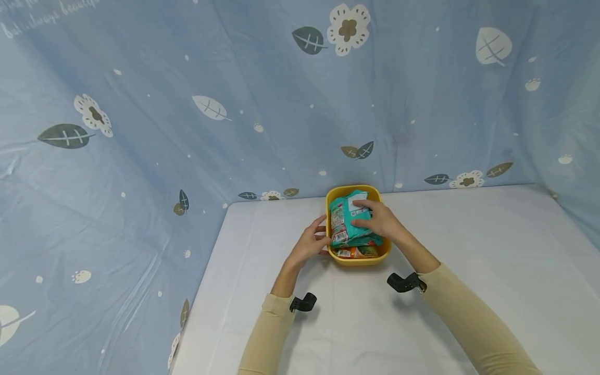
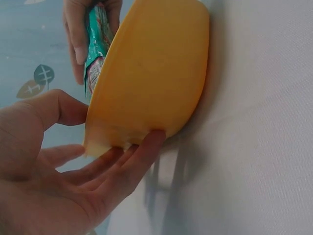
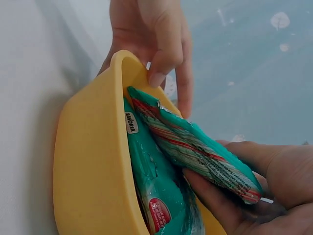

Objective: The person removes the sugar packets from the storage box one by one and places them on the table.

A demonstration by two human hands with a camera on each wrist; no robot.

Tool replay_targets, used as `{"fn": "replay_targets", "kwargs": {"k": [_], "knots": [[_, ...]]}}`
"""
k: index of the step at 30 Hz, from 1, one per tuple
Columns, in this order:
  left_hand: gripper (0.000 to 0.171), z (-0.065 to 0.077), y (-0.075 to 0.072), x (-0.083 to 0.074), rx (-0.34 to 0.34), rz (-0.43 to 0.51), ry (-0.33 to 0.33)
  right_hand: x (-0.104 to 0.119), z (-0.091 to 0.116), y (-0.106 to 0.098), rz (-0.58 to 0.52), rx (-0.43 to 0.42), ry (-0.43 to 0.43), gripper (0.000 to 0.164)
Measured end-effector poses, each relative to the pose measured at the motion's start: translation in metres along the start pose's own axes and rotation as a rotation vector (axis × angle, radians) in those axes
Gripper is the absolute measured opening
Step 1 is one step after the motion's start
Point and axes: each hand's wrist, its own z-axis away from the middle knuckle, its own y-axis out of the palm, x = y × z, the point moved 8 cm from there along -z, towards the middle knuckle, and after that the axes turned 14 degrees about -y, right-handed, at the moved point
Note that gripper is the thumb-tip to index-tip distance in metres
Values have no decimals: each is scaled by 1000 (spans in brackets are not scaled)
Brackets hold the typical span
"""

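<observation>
A yellow plastic basin (image 1: 359, 262) stands on the white table, holding several snack packets. My right hand (image 1: 382, 220) grips a teal packet (image 3: 195, 152) along its edge, thumb on one face and fingers on the other. The packet is tilted over the basin, its far end inside the rim. Beneath it lies another teal packet (image 3: 156, 181) marked "SAVORIA". An orange packet (image 1: 351, 252) shows at the basin's near end. My left hand (image 2: 73, 166) rests against the basin's left side with spread fingers, thumb at the rim and fingertips on the outer wall.
The white tabletop (image 1: 469, 234) reaches around the basin on all sides. Behind it and to the left hangs a blue curtain (image 1: 281, 94) printed with leaves and flowers. A black wrist mount sits on each sleeve.
</observation>
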Motion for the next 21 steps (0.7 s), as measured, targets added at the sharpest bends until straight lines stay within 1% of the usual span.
{"fn": "replay_targets", "kwargs": {"k": [5,12,21], "knots": [[74,-3,0,4,-16,1,13,3,1,-2,-5,-14,-9,64],[72,0,-1,2,-25,0,24,5,1,-4,-18,-24,-11,63],[72,0,0,2,-24,2,25,9,0,-9,-18,-20,-24,64]]}}
